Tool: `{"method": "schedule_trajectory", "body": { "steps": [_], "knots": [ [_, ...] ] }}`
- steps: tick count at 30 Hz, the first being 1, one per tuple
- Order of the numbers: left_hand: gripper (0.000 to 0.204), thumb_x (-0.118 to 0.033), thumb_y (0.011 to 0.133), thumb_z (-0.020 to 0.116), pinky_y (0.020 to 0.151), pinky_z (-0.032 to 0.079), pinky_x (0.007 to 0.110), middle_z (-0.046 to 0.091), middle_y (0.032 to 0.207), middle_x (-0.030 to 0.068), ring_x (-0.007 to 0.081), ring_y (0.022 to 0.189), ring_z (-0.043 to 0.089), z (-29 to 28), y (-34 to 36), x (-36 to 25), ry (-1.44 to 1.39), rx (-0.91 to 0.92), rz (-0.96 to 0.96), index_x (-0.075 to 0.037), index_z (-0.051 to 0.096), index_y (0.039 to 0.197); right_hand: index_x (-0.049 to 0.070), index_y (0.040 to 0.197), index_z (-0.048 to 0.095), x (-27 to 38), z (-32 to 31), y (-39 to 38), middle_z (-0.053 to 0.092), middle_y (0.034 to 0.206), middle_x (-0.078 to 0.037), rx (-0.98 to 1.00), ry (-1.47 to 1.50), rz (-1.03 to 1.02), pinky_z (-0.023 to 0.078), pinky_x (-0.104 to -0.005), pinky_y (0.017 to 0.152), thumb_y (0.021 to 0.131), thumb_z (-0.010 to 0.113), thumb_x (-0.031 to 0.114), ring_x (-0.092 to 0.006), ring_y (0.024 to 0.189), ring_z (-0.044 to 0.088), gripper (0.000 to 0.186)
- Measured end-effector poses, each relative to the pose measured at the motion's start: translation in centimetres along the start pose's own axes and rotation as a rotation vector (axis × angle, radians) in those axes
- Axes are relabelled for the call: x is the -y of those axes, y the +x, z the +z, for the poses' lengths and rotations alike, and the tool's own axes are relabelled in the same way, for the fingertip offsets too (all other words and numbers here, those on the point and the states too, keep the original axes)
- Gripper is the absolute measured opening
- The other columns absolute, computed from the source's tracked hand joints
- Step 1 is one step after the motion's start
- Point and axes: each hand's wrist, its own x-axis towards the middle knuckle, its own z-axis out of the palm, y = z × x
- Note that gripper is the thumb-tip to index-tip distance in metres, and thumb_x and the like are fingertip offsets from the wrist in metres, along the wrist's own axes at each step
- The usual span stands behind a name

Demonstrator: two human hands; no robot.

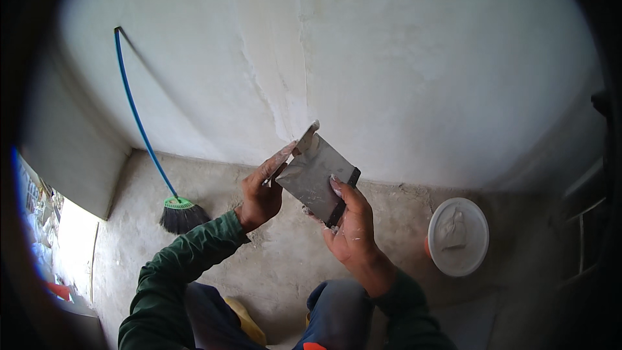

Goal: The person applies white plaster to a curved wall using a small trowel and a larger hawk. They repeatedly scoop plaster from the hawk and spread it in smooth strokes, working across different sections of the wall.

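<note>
My right hand (353, 227) grips a wide metal putty blade (321, 178) by its dark edge, thumb on its face. My left hand (262, 191) holds a second flat tool (306, 137), smeared with pale compound, against the upper left side of the blade. Its exact shape is partly hidden. Both hands have white residue on the fingers and are raised in front of the plastered wall (421, 71), which has a rough vertical patched strip behind the tools.
A broom (181, 214) with a blue handle leans on the wall at left. A round white bucket lid or tub (458, 233) with pale material sits on the concrete floor (259, 259) at right. A bright opening (71, 240) is at far left; my knees show below.
</note>
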Motion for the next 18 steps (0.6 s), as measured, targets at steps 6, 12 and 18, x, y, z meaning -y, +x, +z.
{"method": "schedule_trajectory", "body": {
  "steps": [6, 12, 18],
  "knots": [
    [0.056, 0.023, 0.087, 0.06, 0.109, 0.052, 0.044, 0.066, 0.139, 0.0224, 0.0399, 0.132, 0.063, -0.8, 1.4, 2.8, -0.153, 0.088, 0.238, -0.003, 0.063, 0.136, 0.004, 0.144, 0.05, 0.1, 1.5, -2.0, 0.063, 0.135, -0.011, 0.082, -0.064, -0.208, 0.049, -0.0481, 0.108, 0.102, 0.061, 0.022, -0.0265, 0.125, 0.063, 0.047],
    [0.039, 0.014, 0.099, 0.055, 0.098, 0.055, 0.036, 0.071, 0.124, 0.0162, 0.0238, 0.113, 0.069, -0.8, 5.1, 5.6, -0.327, -0.497, 0.02, 0.001, 0.06, 0.135, 0.001, 0.144, 0.051, 4.8, 7.3, -3.4, 0.063, 0.136, -0.01, 0.107, -0.152, -0.781, 0.047, -0.0432, 0.111, 0.101, 0.065, 0.014, -0.0243, 0.127, 0.061, 0.047],
    [0.037, -0.013, 0.107, 0.061, 0.096, 0.057, 0.04, 0.065, 0.124, 0.0103, 0.0187, 0.107, 0.065, -9.1, 10.3, 6.9, -0.833, -1.115, -0.157, 0.0, 0.051, 0.141, -0.006, 0.128, 0.064, 13.6, 19.2, 4.1, 0.071, 0.121, -0.012, -0.104, -0.876, -1.2, 0.051, -0.0344, 0.099, 0.105, 0.062, 0.019, -0.0212, 0.111, 0.067, 0.034]
  ]
}}
